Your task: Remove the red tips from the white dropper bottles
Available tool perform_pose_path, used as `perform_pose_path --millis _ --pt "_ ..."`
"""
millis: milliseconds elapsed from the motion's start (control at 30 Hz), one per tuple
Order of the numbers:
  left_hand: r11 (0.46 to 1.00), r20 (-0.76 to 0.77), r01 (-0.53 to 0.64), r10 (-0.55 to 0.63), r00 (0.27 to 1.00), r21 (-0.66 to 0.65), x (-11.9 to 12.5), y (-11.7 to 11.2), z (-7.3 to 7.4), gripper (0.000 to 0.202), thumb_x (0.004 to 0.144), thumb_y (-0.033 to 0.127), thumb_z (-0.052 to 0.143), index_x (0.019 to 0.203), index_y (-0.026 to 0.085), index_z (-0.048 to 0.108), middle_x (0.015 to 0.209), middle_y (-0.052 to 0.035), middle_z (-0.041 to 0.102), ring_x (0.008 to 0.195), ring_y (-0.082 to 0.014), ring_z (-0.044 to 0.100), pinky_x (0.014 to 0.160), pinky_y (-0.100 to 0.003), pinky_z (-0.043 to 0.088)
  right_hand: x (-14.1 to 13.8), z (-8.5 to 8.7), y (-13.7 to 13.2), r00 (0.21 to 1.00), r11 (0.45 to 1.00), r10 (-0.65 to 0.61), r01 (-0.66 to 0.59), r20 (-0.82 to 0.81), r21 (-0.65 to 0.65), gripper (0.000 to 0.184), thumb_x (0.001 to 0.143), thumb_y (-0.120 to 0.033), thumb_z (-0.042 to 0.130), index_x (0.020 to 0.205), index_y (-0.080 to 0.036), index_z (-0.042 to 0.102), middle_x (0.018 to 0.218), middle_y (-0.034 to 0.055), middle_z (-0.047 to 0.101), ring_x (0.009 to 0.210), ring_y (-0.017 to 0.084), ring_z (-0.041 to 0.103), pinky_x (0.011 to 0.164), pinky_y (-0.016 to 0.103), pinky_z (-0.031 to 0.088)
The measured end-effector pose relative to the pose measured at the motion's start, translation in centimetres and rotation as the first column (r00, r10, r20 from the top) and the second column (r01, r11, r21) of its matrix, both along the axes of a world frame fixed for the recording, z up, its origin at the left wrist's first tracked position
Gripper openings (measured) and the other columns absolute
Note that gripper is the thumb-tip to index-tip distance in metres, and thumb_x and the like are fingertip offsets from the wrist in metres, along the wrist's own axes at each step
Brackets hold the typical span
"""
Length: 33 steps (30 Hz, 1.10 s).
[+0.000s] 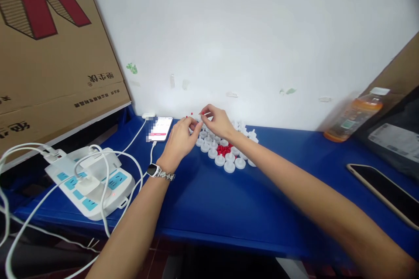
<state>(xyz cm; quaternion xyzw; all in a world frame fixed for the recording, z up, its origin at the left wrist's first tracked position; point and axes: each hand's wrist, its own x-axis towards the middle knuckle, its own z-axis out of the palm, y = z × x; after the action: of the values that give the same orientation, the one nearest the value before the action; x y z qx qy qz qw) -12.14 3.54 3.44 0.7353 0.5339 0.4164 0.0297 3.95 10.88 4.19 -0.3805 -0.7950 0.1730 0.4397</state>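
My left hand (pixel 183 137) is closed in a pinch on a white plastic piece, mostly hidden by the fingers. Close against it, my right hand (pixel 216 121) pinches a small red piece (pixel 202 113) between thumb and fingertips. Beneath and beside both hands lie several white round pieces with short stems (pixel 229 166), spread on the blue table (pixel 209 200). In their middle sits a heap of small red pieces (pixel 224 150). A few loose red bits (pixel 191 113) are near the wall, behind my left hand.
A lit phone (pixel 162 129) on a cable lies left of my left hand. Farther left is a power strip (pixel 94 209) with looping white cables. At right stand an orange drink bottle (pixel 355 115) and a dark phone (pixel 386 192). Cardboard (pixel 62 56) leans at left; a white wall (pixel 229 43) closes the back.
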Motion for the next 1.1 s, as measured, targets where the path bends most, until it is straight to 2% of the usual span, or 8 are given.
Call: perform_pose_path --millis 200,367,533,767,833,900,1000,1100 --pt "0.978 -0.091 0.205 -0.201 0.975 0.036 4.1 -1.8 0.5 0.026 0.105 0.042 0.042 0.095 0.021 0.052 0.092 -0.0054 0.062 0.084 -0.0205 0.059 0.075 -0.034 0.046 5.4 -0.3 -7.8 0.998 0.999 0.036 -0.034 -0.053 0.031 0.016 0.085 -0.026 0.059 0.099 -0.021 0.064 0.098 0.0025 0.072 0.088 0.018 0.065 0.077 0.03 0.051" --pt "0.943 -0.243 0.333 -0.317 0.917 0.027 6.3 -2.2 0.1 0.03 0.107 0.033 0.033 0.087 0.021 0.051 0.088 -0.0057 0.059 0.084 -0.0212 0.057 0.078 -0.035 0.044 7.9 -1.2 -10.6 0.989 0.999 -0.04 0.041 -0.142 0.001 0.021 0.085 -0.025 0.06 0.106 -0.022 0.057 0.1 0.0036 0.069 0.09 0.019 0.065 0.075 0.031 0.053" --pt "0.942 0.164 0.331 -0.32 0.933 -0.049 8.8 -1.8 -0.9 0.038 0.107 0.043 0.032 0.082 0.02 0.05 0.072 0.0001 0.055 0.067 -0.0156 0.051 0.067 -0.03 0.04 8.2 -1.0 -10.8 0.994 0.959 -0.111 0.113 -0.023 0.261 0.02 0.092 -0.017 0.053 0.111 -0.023 0.057 0.11 0.0086 0.068 0.101 0.023 0.064 0.091 0.038 0.053" --pt "0.94 0.632 0.32 -0.177 0.754 -0.12 7.3 -0.4 -0.3 0.047 0.103 0.052 0.034 0.066 0.023 0.033 0.059 0.0039 0.032 0.053 -0.0124 0.032 0.055 -0.029 0.03 10.0 -0.9 -9.0 0.971 0.874 -0.239 0.216 -0.002 0.436 0.028 0.085 -0.002 0.044 0.1 -0.021 0.059 0.106 0.0116 0.063 0.103 0.026 0.059 0.09 0.041 0.05" --pt "0.956 0.53 0.264 -0.161 0.833 -0.125 5.6 0.0 -0.1 0.046 0.103 0.05 0.033 0.066 0.023 0.034 0.061 0.0026 0.035 0.057 -0.0141 0.036 0.059 -0.03 0.034 11.2 -1.1 -8.3 0.952 0.881 -0.295 0.305 -0.085 0.362 0.024 0.083 -0.005 0.049 0.098 -0.021 0.06 0.103 0.0087 0.064 0.094 0.024 0.061 0.086 0.038 0.051" --pt "0.956 0.215 0.274 -0.248 0.945 -0.1 4.7 0.2 -0.3 0.043 0.103 0.049 0.038 0.073 0.021 0.049 0.073 -0.0015 0.05 0.071 -0.0176 0.048 0.071 -0.033 0.041 11.8 -1.4 -7.8 0.937 0.909 -0.315 0.344 -0.151 0.237 0.014 0.083 -0.013 0.057 0.094 -0.021 0.062 0.097 0.0049 0.066 0.084 0.021 0.061 0.081 0.036 0.051" --pt "0.944 -0.21 0.314 -0.328 0.921 -0.101 4.7 0.1 -1.0 0.037 0.103 0.049 0.041 0.096 0.022 0.065 0.096 -0.0062 0.06 0.092 -0.0232 0.053 0.09 -0.039 0.043 11.7 -1.7 -7.7 0.942 0.951 -0.287 0.302 -0.176 0.066 0.007 0.082 -0.023 0.065 0.089 -0.022 0.065 0.093 0.0015 0.069 0.083 0.019 0.063 0.081 0.035 0.05" --pt "0.942 -0.307 0.312 -0.336 0.89 -0.127 5.0 -0.1 -1.2 0.042 0.105 0.049 0.036 0.104 0.024 0.07 0.103 -0.0077 0.062 0.099 -0.0252 0.054 0.094 -0.042 0.043 11.0 -1.5 -7.9 0.947 0.957 -0.281 0.289 -0.156 0.031 0.009 0.081 -0.027 0.067 0.089 -0.022 0.07 0.099 0.003 0.068 0.092 0.02 0.064 0.086 0.035 0.049"
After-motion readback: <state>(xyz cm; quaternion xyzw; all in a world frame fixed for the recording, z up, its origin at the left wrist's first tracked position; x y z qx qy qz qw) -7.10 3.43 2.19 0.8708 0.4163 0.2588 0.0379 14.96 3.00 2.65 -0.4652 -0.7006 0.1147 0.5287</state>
